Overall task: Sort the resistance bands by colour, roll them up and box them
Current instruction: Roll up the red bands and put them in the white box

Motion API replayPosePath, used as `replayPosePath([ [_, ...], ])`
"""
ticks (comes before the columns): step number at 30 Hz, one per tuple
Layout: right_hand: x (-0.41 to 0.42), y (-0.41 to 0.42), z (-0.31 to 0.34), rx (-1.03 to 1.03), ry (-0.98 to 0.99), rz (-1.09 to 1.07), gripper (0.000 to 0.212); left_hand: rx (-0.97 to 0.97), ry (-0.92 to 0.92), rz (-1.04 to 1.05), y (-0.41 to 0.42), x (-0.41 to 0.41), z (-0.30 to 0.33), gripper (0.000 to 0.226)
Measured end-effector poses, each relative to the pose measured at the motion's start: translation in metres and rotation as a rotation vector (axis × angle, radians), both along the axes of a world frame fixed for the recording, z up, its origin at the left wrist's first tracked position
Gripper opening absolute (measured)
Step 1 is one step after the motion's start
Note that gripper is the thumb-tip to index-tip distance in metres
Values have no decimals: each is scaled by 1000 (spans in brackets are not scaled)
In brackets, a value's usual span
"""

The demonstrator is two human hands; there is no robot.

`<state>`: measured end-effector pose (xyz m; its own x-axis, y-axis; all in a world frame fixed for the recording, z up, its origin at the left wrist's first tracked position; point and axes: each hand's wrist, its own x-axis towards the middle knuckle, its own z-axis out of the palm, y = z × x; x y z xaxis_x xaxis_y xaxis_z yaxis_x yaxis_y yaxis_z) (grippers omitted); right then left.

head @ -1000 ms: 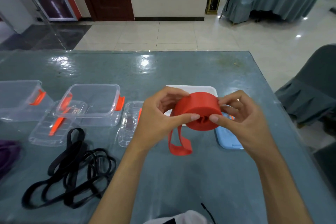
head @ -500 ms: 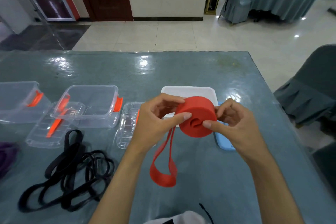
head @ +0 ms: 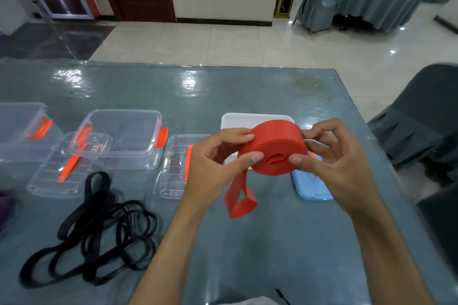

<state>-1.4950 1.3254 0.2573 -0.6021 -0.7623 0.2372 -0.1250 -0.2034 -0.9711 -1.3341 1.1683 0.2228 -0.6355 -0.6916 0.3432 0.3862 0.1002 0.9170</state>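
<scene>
Rubber of the red band (head: pixel 273 147), wound into a thick coil, looks soft and springy, likely to unwind if let go; the flat faces and rim are the place to pinch it. Both hands are clamped on it above the table (head: pixel 223 96): left hand (head: pixel 213 163) and right hand (head: pixel 329 163) each with thumb on the near face and fingers behind. Its axis points toward the viewer; a loose tail (head: pixel 239 199) hangs down. Black bands (head: pixel 99 230) lie left, clear boxes (head: pixel 119 136) beyond.
</scene>
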Motion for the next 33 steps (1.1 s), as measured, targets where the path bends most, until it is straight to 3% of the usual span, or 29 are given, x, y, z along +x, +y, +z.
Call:
replayPosePath([
  [4,14,-5,-11,-24,-90,13,41,-72,-60,-64,-14,15,-7,51],
  [9,26,-15,-18,116,42,9,40,-12,-34,10,-21,31,-15,37],
  [17,52,-27,-38,27,-212,-32,53,-62,-51,-26,-35,46,-15,45],
  [22,45,-28,-35,95,-106,7,56,-4,-48,3,-34,46,-15,47],
  [28,39,-25,-25,-27,-157,-31,54,10,-27,-55,-27,36,-12,45],
  [33,31,-16,-24,36,-138,8,54,-2,-65,-60,-25,27,-4,46],
])
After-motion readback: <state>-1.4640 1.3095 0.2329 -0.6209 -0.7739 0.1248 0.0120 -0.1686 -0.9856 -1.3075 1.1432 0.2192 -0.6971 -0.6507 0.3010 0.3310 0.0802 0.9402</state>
